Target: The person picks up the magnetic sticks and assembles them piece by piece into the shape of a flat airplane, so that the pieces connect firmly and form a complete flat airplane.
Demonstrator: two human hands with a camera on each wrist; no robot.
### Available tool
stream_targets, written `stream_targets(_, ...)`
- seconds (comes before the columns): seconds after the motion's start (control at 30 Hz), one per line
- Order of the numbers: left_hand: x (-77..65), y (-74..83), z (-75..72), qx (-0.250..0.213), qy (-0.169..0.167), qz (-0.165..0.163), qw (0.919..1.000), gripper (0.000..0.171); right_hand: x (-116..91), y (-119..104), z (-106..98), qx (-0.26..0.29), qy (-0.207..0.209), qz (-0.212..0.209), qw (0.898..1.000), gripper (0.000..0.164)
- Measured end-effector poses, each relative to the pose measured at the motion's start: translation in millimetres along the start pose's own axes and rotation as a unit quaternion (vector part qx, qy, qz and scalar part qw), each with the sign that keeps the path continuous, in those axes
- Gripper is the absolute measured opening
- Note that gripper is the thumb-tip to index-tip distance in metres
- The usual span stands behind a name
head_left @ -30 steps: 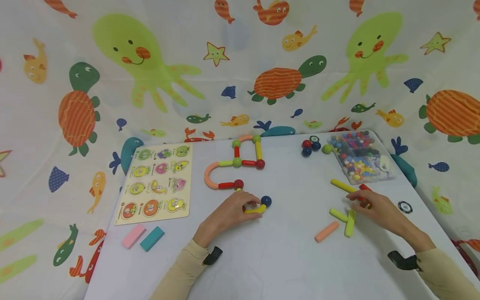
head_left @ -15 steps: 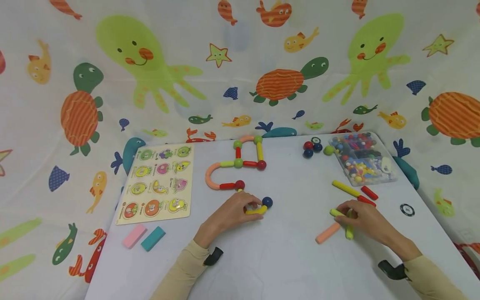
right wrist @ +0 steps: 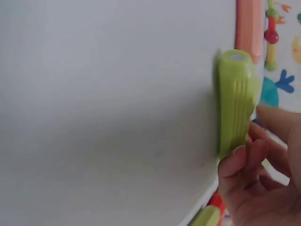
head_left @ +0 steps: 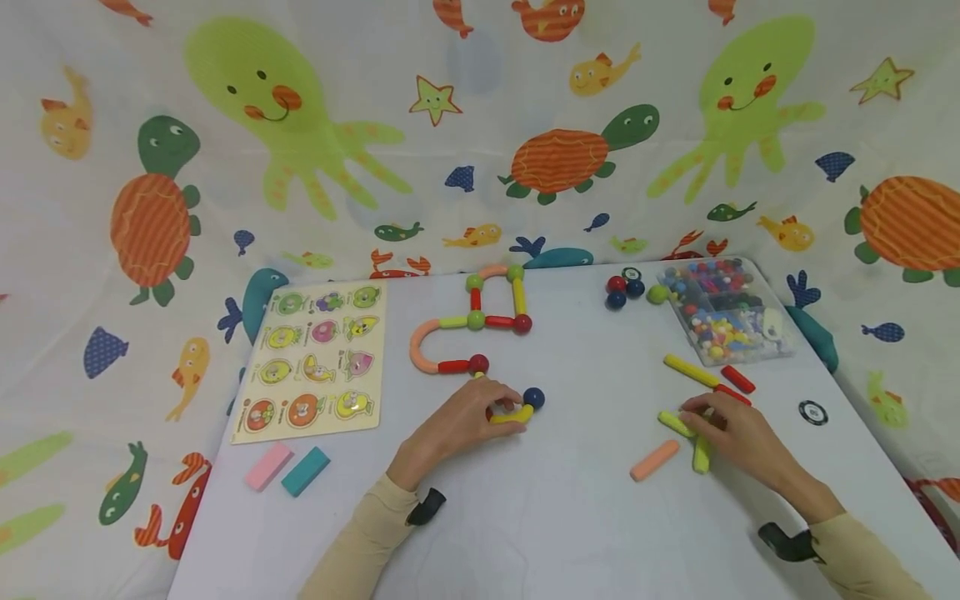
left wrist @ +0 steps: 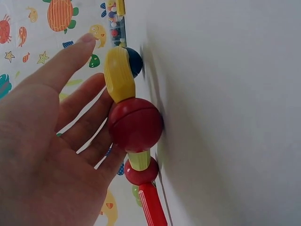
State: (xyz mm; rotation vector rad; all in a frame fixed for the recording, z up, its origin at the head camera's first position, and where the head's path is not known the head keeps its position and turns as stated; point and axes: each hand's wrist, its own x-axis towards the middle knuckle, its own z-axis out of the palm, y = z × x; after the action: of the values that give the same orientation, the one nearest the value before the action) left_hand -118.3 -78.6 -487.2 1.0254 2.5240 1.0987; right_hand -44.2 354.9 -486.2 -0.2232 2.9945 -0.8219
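My left hand curves around the end of a magnetic rod-and-ball chain. In the left wrist view its thumb stands off, and its relaxed fingers reach behind a curved yellow rod and a red ball; their tips are hidden. A dark blue ball joins the yellow rod's far end. On the right, my right hand pinches the end of a short green rod. A second green rod lies under its fingers, one fingertip right at its end. Beside these lies a peach rod.
The chain continues through a curved peach rod to a closed loop at the back. Loose balls and a bead box stand back right. Yellow and red rods lie nearby. Left are a fruit board and two blocks.
My right hand has moved left and nearer, from the yellow and red rods to the green rods. My left hand has stayed at the curved yellow rod.
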Motion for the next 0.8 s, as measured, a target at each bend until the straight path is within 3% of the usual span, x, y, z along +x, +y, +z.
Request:
stream_targets(0.17, 2.8, 0.3, -3.8, -0.002, 0.003, 0.001, 1.0, 0.038, -5, 6, -1, -0.012, 0.039, 0.011, 0.999, 0.028)
stream_targets(0.37, 3.5, -1.1, -5.8, -0.007, 0.004, -0.002, 1.0, 0.039, -3, 5, -5, -0.012, 0.016, 0.064, 0.998, 0.04)
stream_targets(0.57, 3.8, -1.7, -4.6, -0.006, 0.003, -0.001, 1.0, 0.039, 3, -1, -10, -0.023, -0.013, 0.089, 0.996, 0.042)
stream_targets(0.8, 4.2, 1.7, 1.0, 0.006, -0.005, 0.003, 1.0, 0.039, 25, -27, -19, -0.001, 0.047, 0.049, 0.998, 0.033)
